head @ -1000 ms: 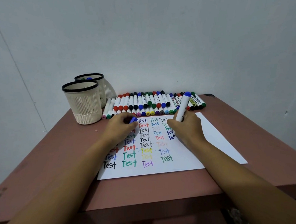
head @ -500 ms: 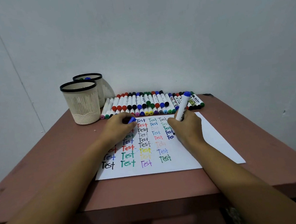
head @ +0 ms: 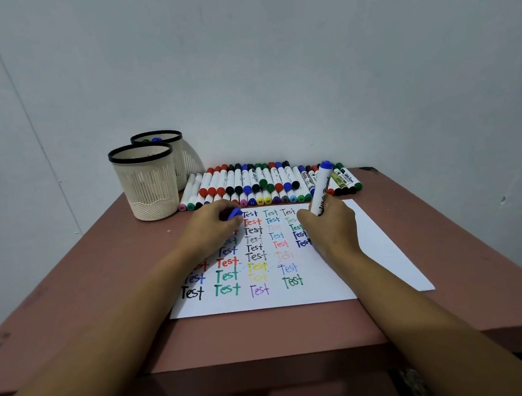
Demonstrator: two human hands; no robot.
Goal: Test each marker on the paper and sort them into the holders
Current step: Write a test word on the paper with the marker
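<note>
Curling the right hand [head: 329,227] round a blue-ended white plastic marker [head: 322,190], tip down over the white paper sheet [head: 380,242] for testing; pinching its blue plastic cap [head: 234,213] in the left hand [head: 215,229] (ready for recapping).

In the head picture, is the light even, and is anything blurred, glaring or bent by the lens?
Head view: soft, even light, no glare on the paper; the wide lens splays the table edges and stretches the forearms; the marker and the written words look sharp.
</note>
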